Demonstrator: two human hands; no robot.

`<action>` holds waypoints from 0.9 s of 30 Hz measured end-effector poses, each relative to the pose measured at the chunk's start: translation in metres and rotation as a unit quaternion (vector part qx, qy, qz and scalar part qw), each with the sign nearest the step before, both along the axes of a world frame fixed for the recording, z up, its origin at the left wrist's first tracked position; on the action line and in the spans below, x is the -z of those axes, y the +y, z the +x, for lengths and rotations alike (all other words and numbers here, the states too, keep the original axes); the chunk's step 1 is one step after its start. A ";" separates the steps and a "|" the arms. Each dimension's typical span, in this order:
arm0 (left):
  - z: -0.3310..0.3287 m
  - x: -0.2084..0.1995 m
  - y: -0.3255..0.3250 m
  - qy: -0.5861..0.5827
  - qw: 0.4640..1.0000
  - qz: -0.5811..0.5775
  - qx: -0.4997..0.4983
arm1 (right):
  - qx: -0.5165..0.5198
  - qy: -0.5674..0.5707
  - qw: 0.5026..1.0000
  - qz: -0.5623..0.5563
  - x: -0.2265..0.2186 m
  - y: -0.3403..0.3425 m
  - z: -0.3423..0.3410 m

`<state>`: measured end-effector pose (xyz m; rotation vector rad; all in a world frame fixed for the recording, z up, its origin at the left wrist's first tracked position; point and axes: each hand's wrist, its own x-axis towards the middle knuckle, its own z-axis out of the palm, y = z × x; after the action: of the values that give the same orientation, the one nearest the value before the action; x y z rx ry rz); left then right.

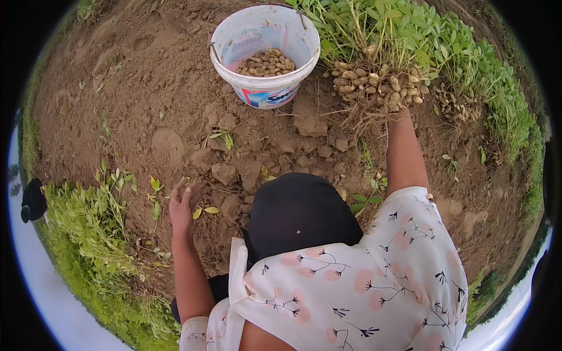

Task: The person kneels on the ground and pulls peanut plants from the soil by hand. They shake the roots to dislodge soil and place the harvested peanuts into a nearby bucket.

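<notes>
My right arm stretches far forward to a bunch of peanut plants (374, 88), its pods and roots turned toward me. The fingers of my right hand (402, 116) are hidden behind the pods; only the part by the wrist shows, touching the bunch's lower edge. Whether those fingers are closed on the stems cannot be made out. Low over the soil at the left, my left hand (182, 202) holds nothing, its fingers loosely bent and apart. Left of the bunch stands a white bucket (266, 105), with picked peanuts (267, 63) in its bottom.
More uprooted peanut plants (468, 64) lie along the right, some with pods (459, 106). Leafy green plants (88, 228) grow at the left. Clods (224, 174) and loose leaves dot the brown soil (129, 88). A dark rounded shape (34, 200) shows at the far left edge.
</notes>
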<state>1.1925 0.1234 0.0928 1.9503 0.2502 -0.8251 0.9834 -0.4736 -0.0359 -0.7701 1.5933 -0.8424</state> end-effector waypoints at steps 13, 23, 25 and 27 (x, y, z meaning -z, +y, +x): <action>-0.036 0.053 0.036 0.075 0.996 0.043 0.005 | 0.001 0.109 0.993 -0.045 -0.054 -0.106 -0.081; -0.088 0.122 0.117 0.019 0.991 0.127 0.022 | -0.253 0.009 0.955 -0.154 -0.098 0.093 0.028; -0.094 0.126 0.123 -0.048 0.983 0.157 0.087 | -0.340 -0.096 0.935 -0.040 -0.114 0.119 0.075; -0.103 0.126 0.118 -0.144 0.949 0.211 0.182 | -0.385 -0.161 0.906 0.069 -0.126 0.139 0.113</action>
<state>1.0900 0.2418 -0.0328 2.5413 -0.1268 -0.7442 1.0966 -0.3346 0.0900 -0.9964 0.9107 -0.2489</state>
